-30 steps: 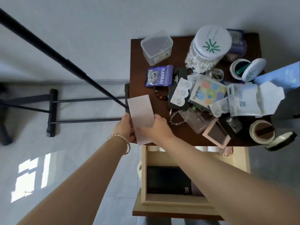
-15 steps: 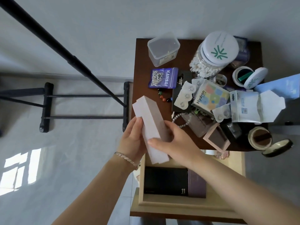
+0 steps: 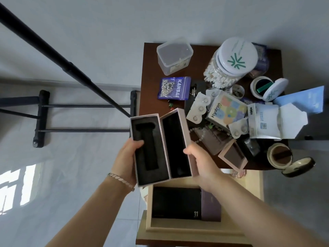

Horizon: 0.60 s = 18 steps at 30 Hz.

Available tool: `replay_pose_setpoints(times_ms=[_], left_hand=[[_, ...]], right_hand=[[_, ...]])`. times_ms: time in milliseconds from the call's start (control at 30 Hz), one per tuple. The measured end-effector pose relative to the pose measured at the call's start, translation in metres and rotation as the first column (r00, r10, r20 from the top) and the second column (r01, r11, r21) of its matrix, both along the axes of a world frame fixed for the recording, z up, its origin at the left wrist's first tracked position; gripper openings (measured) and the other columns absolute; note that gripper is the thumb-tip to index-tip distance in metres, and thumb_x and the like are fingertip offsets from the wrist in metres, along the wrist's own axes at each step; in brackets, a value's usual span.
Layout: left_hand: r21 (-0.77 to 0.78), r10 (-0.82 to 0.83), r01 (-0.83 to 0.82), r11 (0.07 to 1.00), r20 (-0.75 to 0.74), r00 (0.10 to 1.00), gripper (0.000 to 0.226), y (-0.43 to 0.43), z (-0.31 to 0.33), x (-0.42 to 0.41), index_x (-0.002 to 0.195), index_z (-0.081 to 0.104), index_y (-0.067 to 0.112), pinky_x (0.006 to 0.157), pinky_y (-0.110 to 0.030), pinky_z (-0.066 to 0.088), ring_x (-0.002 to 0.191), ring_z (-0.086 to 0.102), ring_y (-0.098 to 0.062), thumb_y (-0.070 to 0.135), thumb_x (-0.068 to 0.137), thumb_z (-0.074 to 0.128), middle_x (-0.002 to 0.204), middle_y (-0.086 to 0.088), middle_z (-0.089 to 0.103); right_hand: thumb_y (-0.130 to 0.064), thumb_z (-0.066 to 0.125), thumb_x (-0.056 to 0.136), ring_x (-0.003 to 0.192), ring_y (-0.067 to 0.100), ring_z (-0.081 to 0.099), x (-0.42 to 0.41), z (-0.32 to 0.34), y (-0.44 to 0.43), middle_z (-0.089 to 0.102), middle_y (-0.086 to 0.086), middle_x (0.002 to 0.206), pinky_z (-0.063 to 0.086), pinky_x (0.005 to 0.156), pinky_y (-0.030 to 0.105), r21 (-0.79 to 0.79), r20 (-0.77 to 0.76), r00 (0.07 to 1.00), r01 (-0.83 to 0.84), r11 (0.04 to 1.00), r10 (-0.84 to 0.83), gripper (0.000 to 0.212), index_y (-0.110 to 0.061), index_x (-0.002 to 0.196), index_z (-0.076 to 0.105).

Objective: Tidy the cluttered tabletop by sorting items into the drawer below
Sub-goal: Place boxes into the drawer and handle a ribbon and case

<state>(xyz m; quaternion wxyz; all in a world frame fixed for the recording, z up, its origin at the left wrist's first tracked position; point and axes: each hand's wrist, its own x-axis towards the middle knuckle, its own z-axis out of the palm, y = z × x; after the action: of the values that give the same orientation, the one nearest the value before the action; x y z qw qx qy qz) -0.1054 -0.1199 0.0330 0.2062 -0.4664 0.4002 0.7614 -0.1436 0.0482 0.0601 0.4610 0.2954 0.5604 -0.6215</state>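
Open pink box (image 3: 160,147) is gripped at base by L hand (image 3: 127,157), at lid by R hand (image 3: 201,161); judged light, stiff card, hinge weak.

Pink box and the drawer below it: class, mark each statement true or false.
1. The pink box is open. True.
2. Its foam slot holds a pen. False: the slot is empty.
3. The left hand and the right hand both hold the pink box. True.
4. The drawer is shut. False: it is pulled open, with a black box lying inside.
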Motion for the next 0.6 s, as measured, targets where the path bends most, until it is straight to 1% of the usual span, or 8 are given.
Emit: replay_pose_setpoints(times_ms=[67,133,233,300,367,500,567,600], left_hand=[[-0.088,-0.002,0.009,0.996,0.073,0.997,0.019,0.002,-0.002,-0.004,0.095,0.06,0.014,0.065,-0.039,0.05,0.081,0.064,-0.029,0.025,0.09,0.046,0.091,-0.014,0.067],[-0.183,-0.05,0.057,0.981,0.045,0.998,0.015,0.006,-0.004,-0.01,0.094,0.058,0.016,0.07,-0.041,0.052,0.09,0.063,-0.029,0.024,0.093,0.046,0.098,-0.013,0.066],[-0.346,-0.182,0.181,0.92,0.03,0.983,0.007,0.007,-0.015,-0.013,0.096,0.054,0.023,0.081,-0.045,0.053,0.096,0.062,-0.027,0.024,0.095,0.047,0.102,-0.008,0.064],[-0.472,-0.3,0.303,0.828,0.083,0.95,0.008,0.007,-0.025,-0.017,0.1,0.051,0.022,0.084,-0.045,0.052,0.095,0.062,-0.025,0.026,0.094,0.049,0.101,-0.005,0.063],[-0.568,-0.402,0.413,0.712,0.153,0.903,0.013,0.009,-0.031,-0.023,0.102,0.047,0.018,0.075,-0.037,0.05,0.089,0.06,-0.023,0.027,0.093,0.05,0.096,-0.004,0.061],[-0.691,-0.45,0.493,0.528,0.265,0.853,0.017,0.019,-0.031,-0.038,0.083,0.04,0.015,0.056,-0.027,0.04,0.072,0.05,-0.021,0.024,0.092,0.051,0.08,-0.004,0.048],[-0.688,-0.437,0.509,0.517,0.299,0.848,0.016,0.024,-0.03,-0.043,0.1,0.045,0.013,0.072,-0.036,0.05,0.09,0.054,-0.026,0.024,0.091,0.053,0.1,-0.01,0.053],[-0.676,-0.433,0.524,0.519,0.32,0.842,0.033,0.026,-0.03,-0.046,0.119,0.043,0.012,0.086,-0.043,0.049,0.104,0.053,-0.029,0.024,0.09,0.054,0.116,-0.012,0.051]], right_hand=[[-0.012,0.045,0.09,0.088,0.009,0.049,0.002,-0.011,-0.006,0.051,-0.003,0.093,0.038,0.085,0.032,0.013,-0.043,0.993,-0.107,0.994,0.108,0.019,-0.021,0.104,0.054],[-0.01,0.042,0.091,0.091,0.008,0.052,0.0,-0.019,-0.013,0.057,-0.004,0.094,0.041,0.079,0.027,0.038,-0.106,0.97,-0.216,0.976,0.219,0.022,-0.026,0.095,0.055],[-0.016,0.035,0.095,0.095,0.007,0.052,-0.005,-0.029,-0.018,0.057,-0.003,0.106,0.04,0.071,0.021,0.048,-0.118,0.932,-0.34,0.939,0.344,0.024,-0.022,0.113,0.049],[-0.027,0.037,0.096,0.106,0.013,0.051,-0.009,-0.04,-0.017,0.052,0.001,0.125,0.041,0.081,0.024,0.169,-0.145,0.874,-0.44,0.882,0.464,0.035,-0.019,0.13,0.042],[-0.032,0.043,0.095,0.11,0.016,0.051,-0.012,-0.044,-0.013,0.049,0.002,0.129,0.041,0.087,0.026,0.425,-0.241,0.748,-0.491,0.761,0.618,0.044,-0.019,0.137,0.038],[-0.017,0.051,0.089,0.084,0.008,0.052,-0.027,-0.029,0.012,0.054,-0.002,0.103,0.046,0.078,0.026,0.727,-0.461,0.582,-0.186,0.661,0.67,0.028,-0.018,0.116,0.057],[-0.012,0.054,0.088,0.086,0.009,0.051,-0.045,-0.019,0.031,0.056,-0.001,0.102,0.043,0.075,0.022,0.785,-0.531,0.527,0.012,0.619,0.663,0.022,-0.015,0.108,0.062],[-0.012,0.054,0.087,0.092,0.012,0.051,-0.057,-0.015,0.041,0.057,0.001,0.104,0.041,0.077,0.022,0.817,-0.532,0.497,0.089,0.57,0.685,0.021,-0.014,0.106,0.064]])
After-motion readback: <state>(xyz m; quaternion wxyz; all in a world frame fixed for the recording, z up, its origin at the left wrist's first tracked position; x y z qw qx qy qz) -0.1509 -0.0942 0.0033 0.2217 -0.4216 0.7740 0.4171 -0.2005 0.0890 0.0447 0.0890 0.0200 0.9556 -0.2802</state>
